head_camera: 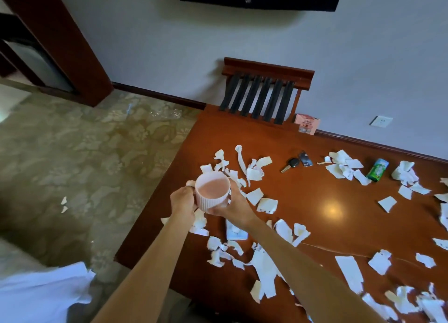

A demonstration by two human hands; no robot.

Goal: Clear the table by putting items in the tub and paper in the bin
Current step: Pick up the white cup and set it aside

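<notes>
A pale pink ribbed mug (212,193) is held upright above the left end of the brown wooden table (322,208). My left hand (182,201) grips its handle side, and my right hand (234,207) cups its right side and base. Several torn white paper scraps (265,271) are strewn across the table, some hidden under my forearms. A car key with a dark fob (294,163) and a green can (377,170) lying on its side rest farther back. No tub or bin shows in the head view.
A wooden chair (263,89) stands at the table's far edge against the wall, with a pink box (306,124) beside it. Patterned floor lies left of the table, with two paper scraps (64,204) on it. White cloth (41,288) fills the lower left.
</notes>
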